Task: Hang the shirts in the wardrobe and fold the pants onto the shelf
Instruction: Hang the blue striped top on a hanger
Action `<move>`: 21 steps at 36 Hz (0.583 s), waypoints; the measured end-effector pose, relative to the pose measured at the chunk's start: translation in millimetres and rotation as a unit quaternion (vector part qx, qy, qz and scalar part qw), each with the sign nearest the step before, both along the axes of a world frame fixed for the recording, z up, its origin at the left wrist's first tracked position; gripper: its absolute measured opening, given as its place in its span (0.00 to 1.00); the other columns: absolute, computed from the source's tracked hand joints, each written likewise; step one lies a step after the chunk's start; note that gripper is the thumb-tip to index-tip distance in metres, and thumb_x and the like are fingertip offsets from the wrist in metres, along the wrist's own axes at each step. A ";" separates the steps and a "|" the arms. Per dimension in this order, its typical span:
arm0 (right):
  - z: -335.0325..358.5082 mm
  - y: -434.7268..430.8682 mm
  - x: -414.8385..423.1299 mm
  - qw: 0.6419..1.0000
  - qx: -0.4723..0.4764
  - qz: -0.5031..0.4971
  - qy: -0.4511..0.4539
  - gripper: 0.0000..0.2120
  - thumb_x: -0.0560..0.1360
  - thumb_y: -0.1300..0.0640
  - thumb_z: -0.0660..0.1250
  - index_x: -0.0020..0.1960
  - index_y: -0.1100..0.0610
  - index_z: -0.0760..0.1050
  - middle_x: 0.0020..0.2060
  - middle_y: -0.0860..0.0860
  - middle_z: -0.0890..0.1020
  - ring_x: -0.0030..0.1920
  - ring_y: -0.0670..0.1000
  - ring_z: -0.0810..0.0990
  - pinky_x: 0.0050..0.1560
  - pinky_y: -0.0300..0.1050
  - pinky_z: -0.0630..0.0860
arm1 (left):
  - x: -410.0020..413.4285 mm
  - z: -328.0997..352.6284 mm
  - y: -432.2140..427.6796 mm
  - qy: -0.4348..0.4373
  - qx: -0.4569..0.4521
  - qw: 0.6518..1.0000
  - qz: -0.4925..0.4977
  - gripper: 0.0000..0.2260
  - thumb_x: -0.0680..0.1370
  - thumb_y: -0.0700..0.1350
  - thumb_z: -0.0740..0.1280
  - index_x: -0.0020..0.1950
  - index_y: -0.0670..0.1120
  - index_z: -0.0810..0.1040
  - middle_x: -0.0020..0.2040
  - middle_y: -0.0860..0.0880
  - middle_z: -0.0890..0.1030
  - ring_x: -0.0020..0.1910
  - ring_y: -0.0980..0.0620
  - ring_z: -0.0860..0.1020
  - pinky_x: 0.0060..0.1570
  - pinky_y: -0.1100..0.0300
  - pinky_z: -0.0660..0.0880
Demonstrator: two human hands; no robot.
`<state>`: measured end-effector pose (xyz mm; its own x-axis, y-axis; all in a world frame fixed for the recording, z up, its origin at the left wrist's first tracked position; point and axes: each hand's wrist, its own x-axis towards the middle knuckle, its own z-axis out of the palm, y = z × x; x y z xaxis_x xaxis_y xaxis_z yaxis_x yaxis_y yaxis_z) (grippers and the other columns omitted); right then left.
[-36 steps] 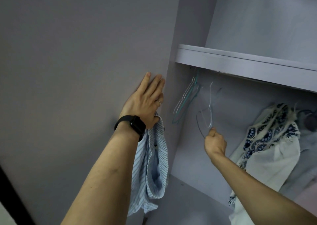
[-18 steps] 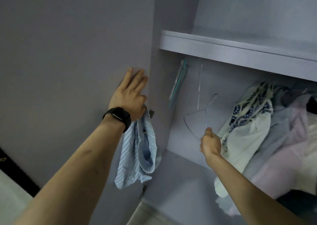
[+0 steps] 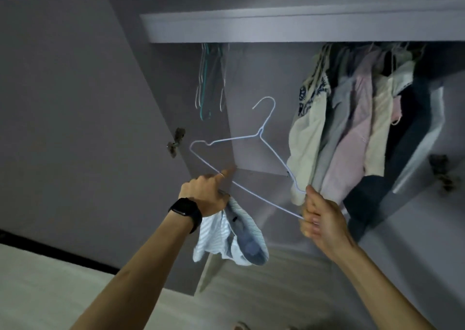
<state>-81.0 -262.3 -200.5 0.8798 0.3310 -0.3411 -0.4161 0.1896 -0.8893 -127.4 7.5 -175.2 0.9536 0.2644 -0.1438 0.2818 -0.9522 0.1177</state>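
The wire hanger (image 3: 251, 153) hangs in mid-air before the open wardrobe (image 3: 251, 30), hook pointing up, long bar slanting down-right. Right hand (image 3: 320, 219) fists its lower corner; left hand (image 3: 208, 194) clutches the striped shirt (image 3: 231, 241), forefinger touching the bar

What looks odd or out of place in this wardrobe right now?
The striped shirt is bunched up in the left hand rather than on the hanger, which the right hand holds tilted and bare. The hung clothes look normal.
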 end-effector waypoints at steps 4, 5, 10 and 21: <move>-8.4 -23.8 -7.1 0.999 -0.013 0.032 -0.026 0.26 0.72 0.37 0.65 0.25 0.48 0.57 0.22 0.47 0.57 0.20 0.46 0.55 0.21 0.35 0.55 | 3.3 -13.1 -18.2 -0.001 -0.083 0.996 0.023 0.15 0.72 0.56 0.60 0.57 0.58 0.75 0.57 0.48 0.82 0.54 0.39 0.79 0.49 0.52 0.77; -12.5 -28.5 -7.0 0.995 -0.054 0.053 -0.057 0.26 0.72 0.35 0.64 0.25 0.48 0.58 0.21 0.49 0.60 0.21 0.47 0.59 0.21 0.37 0.59 | 3.8 -15.5 -23.4 -0.015 -0.104 0.994 0.033 0.12 0.73 0.56 0.60 0.53 0.56 0.76 0.54 0.47 0.82 0.52 0.39 0.79 0.47 0.52 0.76; -41.7 -36.5 1.5 0.922 -0.260 0.208 -0.199 0.16 0.74 0.39 0.70 0.35 0.49 0.77 0.35 0.44 0.85 0.37 0.39 0.81 0.43 0.33 0.75 | 1.1 -25.1 -51.1 -0.068 -0.055 0.996 0.019 0.12 0.77 0.54 0.64 0.56 0.52 0.79 0.55 0.46 0.81 0.52 0.37 0.79 0.48 0.51 0.77; 23.3 4.2 47.7 0.991 -0.094 0.039 -0.092 0.18 0.66 0.33 0.73 0.35 0.48 0.81 0.24 0.42 0.68 0.22 0.43 0.64 0.23 0.37 0.62 | 6.8 -19.6 -75.9 -0.014 0.001 0.998 -0.067 0.20 0.75 0.55 0.66 0.66 0.61 0.71 0.59 0.52 0.77 0.56 0.42 0.79 0.46 0.53 0.75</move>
